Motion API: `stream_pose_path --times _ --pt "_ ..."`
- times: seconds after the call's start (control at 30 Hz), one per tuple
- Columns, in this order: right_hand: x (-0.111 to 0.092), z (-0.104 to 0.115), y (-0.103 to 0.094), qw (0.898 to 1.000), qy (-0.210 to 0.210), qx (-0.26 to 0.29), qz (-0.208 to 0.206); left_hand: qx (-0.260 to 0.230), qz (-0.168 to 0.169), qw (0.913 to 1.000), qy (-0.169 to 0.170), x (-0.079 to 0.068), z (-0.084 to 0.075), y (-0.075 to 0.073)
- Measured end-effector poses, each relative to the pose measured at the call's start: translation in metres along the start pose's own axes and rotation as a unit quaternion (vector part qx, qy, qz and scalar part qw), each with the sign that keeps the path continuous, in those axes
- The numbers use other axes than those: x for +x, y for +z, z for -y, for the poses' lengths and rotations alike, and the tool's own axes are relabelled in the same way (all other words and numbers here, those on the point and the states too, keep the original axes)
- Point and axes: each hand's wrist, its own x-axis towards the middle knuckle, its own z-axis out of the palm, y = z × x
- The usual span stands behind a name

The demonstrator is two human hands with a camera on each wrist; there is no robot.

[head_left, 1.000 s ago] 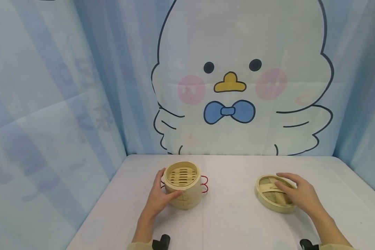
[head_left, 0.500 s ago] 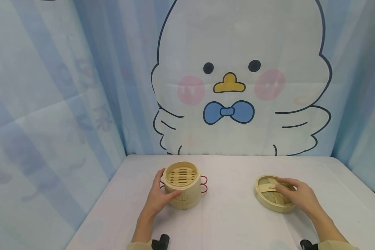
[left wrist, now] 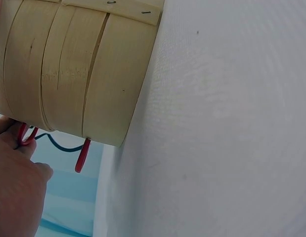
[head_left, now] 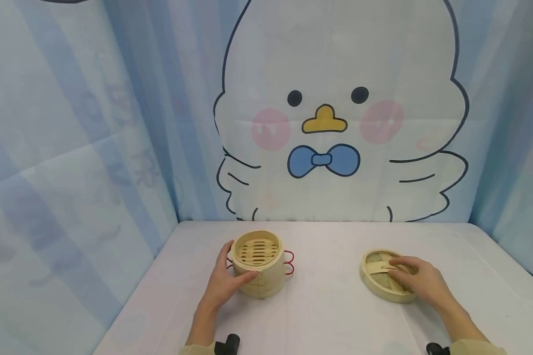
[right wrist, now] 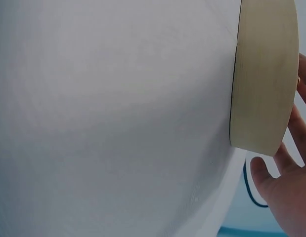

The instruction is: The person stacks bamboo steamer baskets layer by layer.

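Note:
A round two-tier bamboo steamer [head_left: 263, 278] with a slatted top and red side loops stands upright on the table, left of the middle. My left hand [head_left: 222, 281] grips it from the left, thumb across the front and fingers round the far side. In the left wrist view the banded steamer wall [left wrist: 68, 69] fills the upper left. To the right, a bamboo steamer lid [head_left: 375, 283] lies flat on the table. My right hand [head_left: 426, 283] reaches over its right part, thumb and forefinger pinching the strap handle. The lid's rim [right wrist: 264, 79] shows in the right wrist view.
The white table [head_left: 324, 305] runs back to a blue curtain [head_left: 195, 148] printed with a large white cartoon bird. Curtains also hang along the left and right sides. A stretch of tabletop separates the steamer from the lid.
My right thumb and forefinger have drawn closer together and shifted slightly left onto the lid's handle. The left hand keeps its grip, and steamer and lid stay where they were.

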Motion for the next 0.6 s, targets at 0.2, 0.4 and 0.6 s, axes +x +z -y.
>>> stream_pose_path --times 0.2,0.4,0.6 --pt "0.0002 -0.0008 0.0011 1.0 -0.011 0.003 -0.008 -0.003 -0.001 1.0 -0.008 0.0002 -0.0015 -0.0006" --pt "0.0007 -0.0051 0.0042 1.0 -0.019 0.009 -0.021 -0.003 0.0 1.0 -0.008 0.0001 -0.001 -0.0015" --pt "0.0013 -0.008 0.0041 1.0 -0.015 0.012 -0.025 0.0 0.002 1.0 -0.009 0.0002 0.0002 -0.0006"
